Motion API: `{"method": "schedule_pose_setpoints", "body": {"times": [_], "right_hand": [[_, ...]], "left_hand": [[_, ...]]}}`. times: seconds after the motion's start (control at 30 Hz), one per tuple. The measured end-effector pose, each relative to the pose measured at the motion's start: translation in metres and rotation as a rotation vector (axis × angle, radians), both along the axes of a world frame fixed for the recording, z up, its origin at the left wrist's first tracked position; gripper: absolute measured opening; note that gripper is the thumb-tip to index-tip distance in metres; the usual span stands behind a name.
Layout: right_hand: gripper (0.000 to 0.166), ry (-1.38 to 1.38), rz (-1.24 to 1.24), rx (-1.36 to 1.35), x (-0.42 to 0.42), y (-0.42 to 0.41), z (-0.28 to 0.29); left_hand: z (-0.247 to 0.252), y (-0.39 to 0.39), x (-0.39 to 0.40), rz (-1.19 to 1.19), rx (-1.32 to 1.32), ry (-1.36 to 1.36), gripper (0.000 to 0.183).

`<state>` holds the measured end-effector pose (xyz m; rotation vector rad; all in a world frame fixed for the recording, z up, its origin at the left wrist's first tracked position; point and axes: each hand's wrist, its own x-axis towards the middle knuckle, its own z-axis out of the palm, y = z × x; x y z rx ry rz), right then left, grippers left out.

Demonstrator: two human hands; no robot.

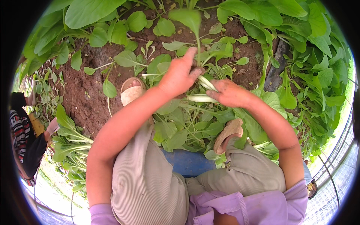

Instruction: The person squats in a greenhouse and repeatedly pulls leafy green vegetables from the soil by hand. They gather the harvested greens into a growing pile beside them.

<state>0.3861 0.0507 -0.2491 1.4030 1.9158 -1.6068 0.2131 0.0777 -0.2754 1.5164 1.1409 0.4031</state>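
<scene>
My left hand is in front of me over the soil, its fingers at the stem of an upright leafy green plant and near the pale stalk ends. Whether its fingers grip that stem is not plain. Close beside it on the right, my right hand is closed around pale, thick stalks of leafy greens, whose leaves hang below my right forearm. Loose leafy greens lie between my feet, below both hands.
Brown soil shows at left. Tall leafy plants border the top and right. Harvested greens lie at lower left, near another person. A blue object sits between my knees. A dark strip lies at right.
</scene>
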Motion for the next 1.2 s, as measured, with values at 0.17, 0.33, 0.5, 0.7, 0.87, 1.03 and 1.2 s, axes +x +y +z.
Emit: {"method": "schedule_pose_setpoints", "body": {"times": [0.17,0.33,0.5,0.7,0.87,1.03,1.2], "right_hand": [[0.032,-0.018,0.039,0.094,0.002,-0.004,0.007],[0.032,-0.093,-0.098,0.072,0.017,0.002,-0.002],[0.035,-0.026,-0.103,0.073,0.021,0.001,-0.009],[0.031,0.037,-0.335,-0.257,0.017,0.006,-0.004],[0.029,0.068,-0.272,-0.246,0.014,0.008,0.000],[0.027,0.088,-0.310,-0.335,0.012,0.009,-0.002],[0.028,0.133,-0.284,-0.338,0.011,0.009,0.001]], "left_hand": [[-0.024,0.009,-0.020,0.369,-0.393,-0.196,0.044],[-0.026,0.006,-0.034,0.392,-0.151,0.008,0.060],[-0.008,-0.007,-0.021,0.163,-0.308,-0.227,0.066],[-0.024,-0.004,-0.029,0.269,-0.280,-0.168,0.059],[-0.015,-0.007,-0.020,0.146,-0.435,-0.290,0.057],[-0.029,-0.006,-0.031,0.343,-0.326,-0.309,0.070],[-0.014,-0.003,-0.021,0.128,-0.524,-0.356,0.066]]}}
